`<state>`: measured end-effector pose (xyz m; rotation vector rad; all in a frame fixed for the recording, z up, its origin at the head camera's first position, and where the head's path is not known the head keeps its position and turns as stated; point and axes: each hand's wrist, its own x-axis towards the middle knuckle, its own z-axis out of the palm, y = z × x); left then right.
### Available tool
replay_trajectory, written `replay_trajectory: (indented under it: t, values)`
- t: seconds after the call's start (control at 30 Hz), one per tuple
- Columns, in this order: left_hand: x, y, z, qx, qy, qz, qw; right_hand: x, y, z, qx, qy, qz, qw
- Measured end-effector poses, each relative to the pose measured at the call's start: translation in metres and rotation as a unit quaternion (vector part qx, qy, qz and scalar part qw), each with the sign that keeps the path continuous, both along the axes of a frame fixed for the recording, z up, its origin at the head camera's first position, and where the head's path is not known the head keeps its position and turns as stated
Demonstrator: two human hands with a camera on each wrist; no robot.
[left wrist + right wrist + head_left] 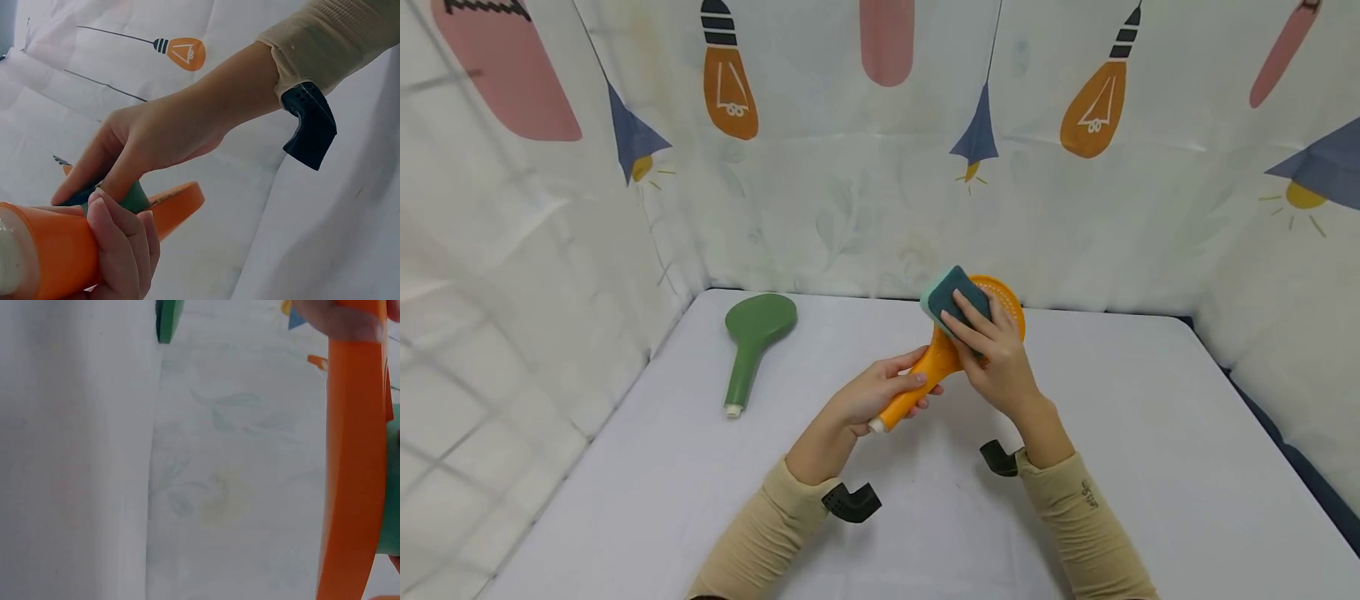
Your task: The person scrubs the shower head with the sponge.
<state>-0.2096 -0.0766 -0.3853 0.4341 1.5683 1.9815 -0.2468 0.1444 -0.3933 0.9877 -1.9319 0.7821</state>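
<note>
An orange handheld shower head point(936, 357) with a holed face is held up over the table, its pale threaded end towards me. My left hand point(880, 390) grips its handle, thumb on top; in the left wrist view those fingers point(122, 250) wrap round the handle. With my right hand point(1006, 360) I hold a dark green sponge point(955, 298) with a lighter green layer against the head's face. Much of that face is hidden by sponge and fingers. The right wrist view shows the shower head's orange side point(355, 462), with the sponge point(392, 487) beside it.
A green shower head point(760, 321) lies on the white table point(1112, 433) at the back left, handle towards me. Patterned cloth walls point(820, 208) stand behind and at both sides. A black curved piece point(852, 503) sits at each sleeve cuff.
</note>
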Motion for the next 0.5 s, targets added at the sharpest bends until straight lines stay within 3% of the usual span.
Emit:
replay_trajectory:
  t: [0.23,0.37,0.5]
  values:
    - [0.001,0.004,-0.001,-0.009,-0.002,-0.004,0.9999,-0.011,0.025,-0.002,-0.032,-0.014,-0.060,0.998]
    - [0.001,0.001,0.002,-0.015,0.014,0.003,0.9998,-0.017,0.042,-0.003,-0.075,-0.035,-0.109,0.991]
    - [-0.001,-0.003,0.003,-0.015,0.022,0.020,0.9994,-0.019,0.043,-0.005,-0.101,-0.052,-0.118,0.987]
